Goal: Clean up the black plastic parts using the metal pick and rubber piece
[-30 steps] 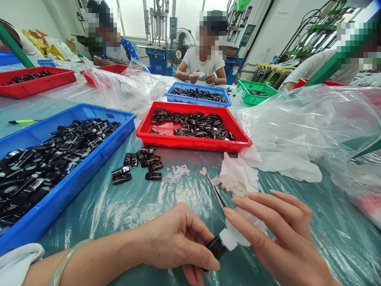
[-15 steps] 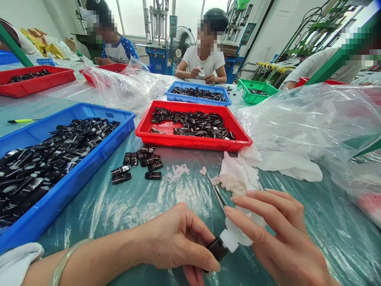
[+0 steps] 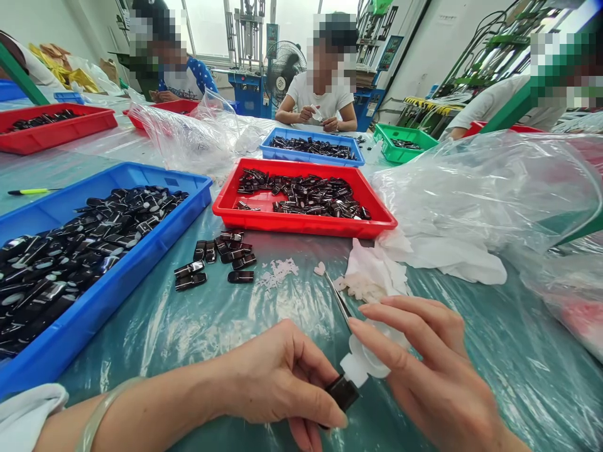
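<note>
My left hand (image 3: 282, 380) is closed around a small black part (image 3: 343, 392) near the table's front edge. My right hand (image 3: 424, 370) pinches a white plastic piece (image 3: 360, 364) against the end of that part, and metal tweezers (image 3: 336, 298) stick out from between its fingers. Several loose black parts (image 3: 219, 260) lie on the plastic-covered table ahead of my left hand, beside a scatter of white bits (image 3: 280, 271). A crumpled white cloth (image 3: 374, 279) lies just beyond my right hand.
A blue tray (image 3: 108, 289) full of black parts stands at the left, a red tray (image 3: 301, 223) of parts ahead, more trays behind. Big clear plastic bags (image 3: 490, 194) lie at the right. Other people sit at the far side of the table.
My right hand has shifted slightly left and up with the white piece. The left hand and the black part have stayed in place.
</note>
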Demonstrator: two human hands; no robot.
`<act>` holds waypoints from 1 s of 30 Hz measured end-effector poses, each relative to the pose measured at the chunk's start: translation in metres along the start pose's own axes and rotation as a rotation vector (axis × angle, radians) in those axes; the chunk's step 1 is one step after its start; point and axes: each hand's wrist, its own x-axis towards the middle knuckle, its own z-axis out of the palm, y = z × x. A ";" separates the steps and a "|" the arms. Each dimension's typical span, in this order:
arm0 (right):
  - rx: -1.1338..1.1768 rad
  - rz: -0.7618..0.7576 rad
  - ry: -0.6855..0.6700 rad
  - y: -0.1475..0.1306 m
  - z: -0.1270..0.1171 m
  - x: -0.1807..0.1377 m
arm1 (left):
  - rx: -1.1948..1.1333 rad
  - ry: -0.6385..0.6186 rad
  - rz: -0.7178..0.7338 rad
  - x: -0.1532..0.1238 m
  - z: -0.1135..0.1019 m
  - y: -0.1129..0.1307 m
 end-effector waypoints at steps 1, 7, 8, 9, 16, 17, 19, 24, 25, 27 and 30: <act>0.000 0.000 -0.002 0.000 0.000 0.000 | -0.001 0.002 0.001 0.000 0.000 0.000; 0.068 0.043 0.036 0.001 0.003 -0.005 | -0.017 -0.003 0.013 -0.001 -0.002 0.000; 0.085 0.059 0.060 0.001 0.005 -0.006 | -0.018 -0.002 0.012 -0.001 -0.002 0.000; 0.100 0.071 0.075 0.001 0.006 -0.008 | -0.017 -0.001 0.010 -0.001 -0.003 0.000; 0.126 0.075 0.045 0.004 0.008 -0.009 | -0.029 -0.007 0.012 -0.001 -0.002 0.002; 0.121 0.074 0.045 0.004 0.008 -0.009 | -0.030 -0.008 0.011 -0.001 -0.002 0.002; 0.106 0.064 0.043 0.003 0.008 -0.008 | -0.037 -0.010 0.007 -0.001 -0.002 0.002; 0.082 0.082 0.057 -0.001 0.011 -0.009 | -0.021 -0.015 -0.003 -0.001 -0.001 0.001; 0.080 0.088 0.060 -0.001 0.011 -0.009 | -0.018 -0.017 0.000 -0.001 -0.001 0.001; 0.081 0.075 0.053 0.000 0.009 -0.009 | -0.013 -0.016 0.005 -0.001 -0.001 0.000; 0.075 -0.013 -0.017 0.004 0.004 -0.007 | -0.005 -0.007 0.010 0.000 -0.001 -0.001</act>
